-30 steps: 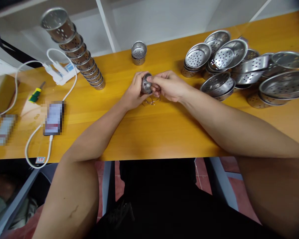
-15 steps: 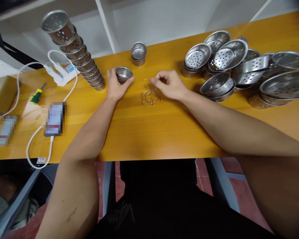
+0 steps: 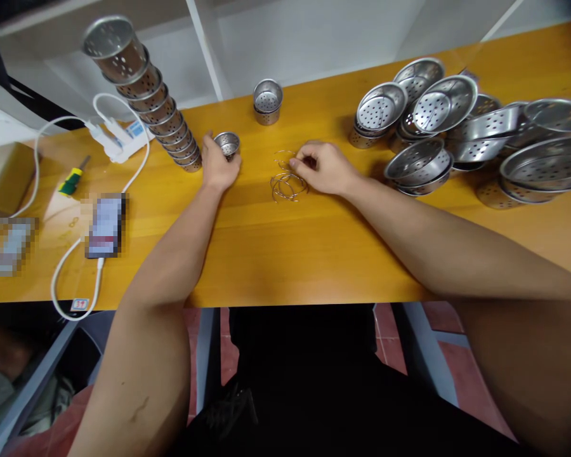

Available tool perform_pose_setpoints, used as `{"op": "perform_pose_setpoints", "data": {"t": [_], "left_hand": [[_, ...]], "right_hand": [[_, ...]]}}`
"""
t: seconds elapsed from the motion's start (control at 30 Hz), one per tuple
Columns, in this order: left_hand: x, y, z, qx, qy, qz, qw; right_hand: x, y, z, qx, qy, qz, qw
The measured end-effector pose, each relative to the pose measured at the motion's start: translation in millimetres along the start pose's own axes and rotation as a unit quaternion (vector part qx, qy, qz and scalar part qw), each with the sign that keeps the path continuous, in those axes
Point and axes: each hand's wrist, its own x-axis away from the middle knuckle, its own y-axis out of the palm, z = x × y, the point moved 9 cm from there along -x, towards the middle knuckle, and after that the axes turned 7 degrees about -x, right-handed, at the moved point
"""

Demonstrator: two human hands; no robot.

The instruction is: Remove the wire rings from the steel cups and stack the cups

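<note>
My left hand (image 3: 219, 166) is wrapped round a small perforated metal cup (image 3: 228, 143), whose open top faces up near the foot of a tall stack of such cups (image 3: 164, 117). To the right, my right hand (image 3: 327, 166) has thumb and forefinger pinched on a thin wire ring (image 3: 282, 153), only partly visible. Just below it, a loose tangle of wire rings (image 3: 289, 186) lies on the wooden table (image 3: 285, 254). Behind both hands stands a pair of nested small cups (image 3: 267, 101).
Several perforated metal bowls (image 3: 445, 105) and cups are piled at the right. A power strip (image 3: 124, 143) with white cables, a screwdriver (image 3: 71, 179), a phone (image 3: 105, 225), another blurred device (image 3: 13, 247) and a brown box (image 3: 4, 178) occupy the left. Part of another person (image 3: 4, 355) shows at lower left.
My left hand has shifted the cup slightly left, towards the tall stack, and its fingers are closer round it. My right hand stays by the wires, its pinch slightly lower.
</note>
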Motion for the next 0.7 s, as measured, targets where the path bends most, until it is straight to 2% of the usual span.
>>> {"op": "perform_pose_setpoints", "data": {"t": [0.07,0.13,0.23,0.33,0.43,0.5,0.57,0.63,0.7], "left_hand": [[1.0,-6.5,-2.2,-0.013,-0.067,0.033,0.997],[2.3,-9.9,7.6,-0.018,-0.081,0.046,0.995],[3.5,-10.1,39.2,-0.028,-0.006,0.034,0.999],[5.2,-1.6,69.7,-0.043,0.077,-0.002,0.996],[-1.0,14.3,84.5,-0.022,0.113,-0.043,0.992],[-15.0,25.9,84.9,0.011,0.129,-0.062,0.990],[-40.0,38.0,77.7,0.024,0.137,-0.075,0.987],[-76.0,51.4,63.3,-0.015,0.123,-0.080,0.989],[-115.4,69.9,49.8,-0.099,0.107,-0.102,0.984]], "right_hand": [[-0.3,0.7,1.1,-0.002,0.003,-0.001,1.000],[-0.7,1.4,1.9,-0.005,0.005,0.002,1.000],[-1.1,2.7,2.4,-0.017,0.007,0.010,1.000],[-1.5,5.3,2.2,-0.027,0.010,0.010,1.000],[-2.3,7.0,1.7,-0.028,0.012,0.008,1.000],[-3.0,7.2,2.1,-0.029,0.013,0.010,0.999],[-3.7,7.1,3.8,-0.032,0.016,0.012,0.999],[-4.3,7.6,5.3,-0.026,0.016,0.011,0.999],[-4.5,9.0,5.6,-0.016,0.010,0.004,1.000]]}}
